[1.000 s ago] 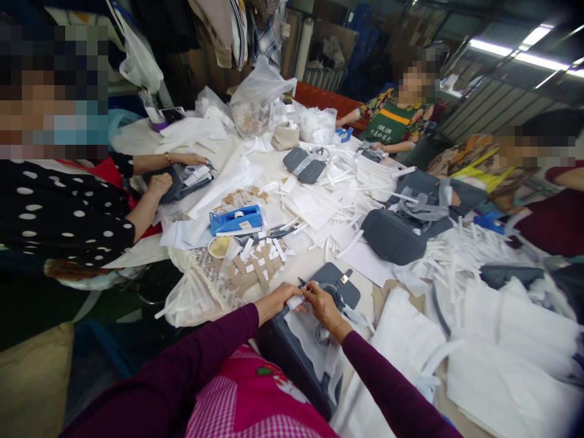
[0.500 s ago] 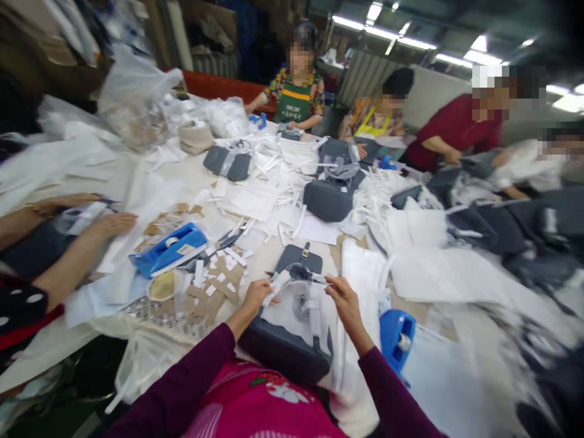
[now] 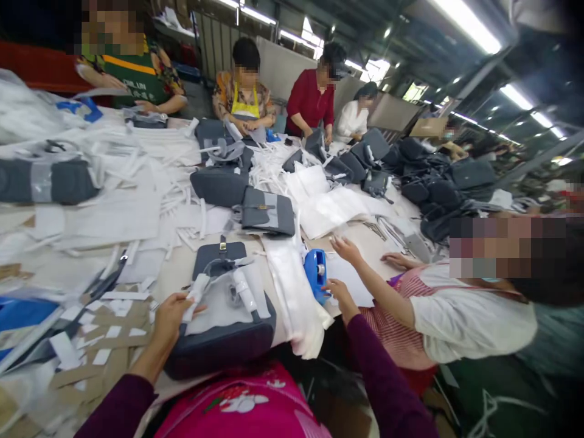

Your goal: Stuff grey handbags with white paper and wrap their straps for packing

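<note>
A dark grey bag [image 3: 223, 344] lies open in front of me, its flap with a buckle [image 3: 222, 246] spread away from me and a translucent sheet [image 3: 223, 307] over it. My left hand [image 3: 171, 319] pinches a white-wrapped strap end [image 3: 196, 297] at the bag's left side. Another wrapped strap [image 3: 245, 291] rests on the sheet. My right hand [image 3: 340, 295] is off the bag, fingers apart, at the near edge of a blue tape dispenser [image 3: 316, 274].
Brown card with white slips [image 3: 107, 340] lies left. White padding [image 3: 292, 292] runs beside the bag. Another grey bag [image 3: 268, 212] sits beyond. At right, a person in a striped apron [image 3: 387, 316] reaches near the dispenser. Several people work across the table.
The view has swung right. My right hand has left the strap and moved right to the tape dispenser. My left hand still holds its strap end. Another grey bag now lies on the white padding.
</note>
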Demonstrator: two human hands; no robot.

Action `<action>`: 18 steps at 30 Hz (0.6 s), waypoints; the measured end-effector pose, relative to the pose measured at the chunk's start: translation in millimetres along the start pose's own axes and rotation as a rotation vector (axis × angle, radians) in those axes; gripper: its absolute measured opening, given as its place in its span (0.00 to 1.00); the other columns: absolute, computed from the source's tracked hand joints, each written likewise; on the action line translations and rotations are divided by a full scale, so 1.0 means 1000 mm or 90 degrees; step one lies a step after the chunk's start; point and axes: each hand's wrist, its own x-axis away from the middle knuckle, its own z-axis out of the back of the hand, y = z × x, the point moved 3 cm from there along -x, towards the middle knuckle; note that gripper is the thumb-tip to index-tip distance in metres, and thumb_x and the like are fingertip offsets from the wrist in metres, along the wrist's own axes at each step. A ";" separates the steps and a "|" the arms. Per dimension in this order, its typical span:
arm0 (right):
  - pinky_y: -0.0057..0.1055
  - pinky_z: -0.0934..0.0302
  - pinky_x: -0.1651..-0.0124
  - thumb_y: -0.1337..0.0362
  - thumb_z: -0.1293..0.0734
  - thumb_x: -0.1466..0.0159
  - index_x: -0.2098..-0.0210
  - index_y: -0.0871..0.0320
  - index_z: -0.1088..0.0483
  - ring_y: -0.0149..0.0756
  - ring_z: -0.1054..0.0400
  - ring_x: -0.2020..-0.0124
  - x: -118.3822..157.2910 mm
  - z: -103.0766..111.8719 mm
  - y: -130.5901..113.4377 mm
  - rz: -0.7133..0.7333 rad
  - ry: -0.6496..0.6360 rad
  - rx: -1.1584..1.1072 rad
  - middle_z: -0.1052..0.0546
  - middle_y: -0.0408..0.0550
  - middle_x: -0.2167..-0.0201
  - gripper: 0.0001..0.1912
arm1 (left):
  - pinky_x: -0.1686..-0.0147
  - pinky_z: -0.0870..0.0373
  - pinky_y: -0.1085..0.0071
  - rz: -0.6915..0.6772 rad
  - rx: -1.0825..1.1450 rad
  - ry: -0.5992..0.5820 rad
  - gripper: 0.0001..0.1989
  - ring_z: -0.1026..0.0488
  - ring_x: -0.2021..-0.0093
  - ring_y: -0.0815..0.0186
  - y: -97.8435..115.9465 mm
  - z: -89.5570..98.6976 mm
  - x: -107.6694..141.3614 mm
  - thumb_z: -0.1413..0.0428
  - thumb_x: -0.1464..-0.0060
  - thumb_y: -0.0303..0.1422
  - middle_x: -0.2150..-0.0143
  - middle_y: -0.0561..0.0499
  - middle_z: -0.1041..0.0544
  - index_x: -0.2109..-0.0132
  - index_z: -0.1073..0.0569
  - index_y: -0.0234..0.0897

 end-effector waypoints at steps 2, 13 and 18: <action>0.32 0.39 0.75 0.60 0.32 0.53 0.70 0.63 0.28 0.41 0.30 0.78 -0.003 -0.010 0.004 -0.038 0.002 -0.027 0.26 0.49 0.83 0.14 | 0.81 0.32 0.77 -0.005 0.004 -0.003 0.10 0.22 0.77 0.62 0.001 -0.001 0.001 0.40 0.59 0.26 0.76 0.56 0.24 0.67 0.32 0.36; 0.30 0.42 0.74 0.56 0.33 0.56 0.65 0.61 0.29 0.37 0.32 0.76 0.031 0.017 0.000 -0.013 0.077 -0.082 0.25 0.47 0.80 0.20 | 0.83 0.31 0.75 -0.029 0.013 0.019 0.14 0.23 0.79 0.61 0.002 -0.001 0.002 0.40 0.60 0.25 0.73 0.54 0.24 0.65 0.35 0.37; 0.31 0.46 0.80 0.49 0.35 0.54 0.78 0.58 0.32 0.34 0.37 0.83 0.072 0.012 0.024 -0.006 0.040 -0.058 0.29 0.46 0.85 0.17 | 0.82 0.30 0.74 -0.078 -0.008 -0.003 0.18 0.24 0.79 0.63 -0.002 0.000 -0.001 0.37 0.63 0.30 0.72 0.56 0.25 0.64 0.36 0.38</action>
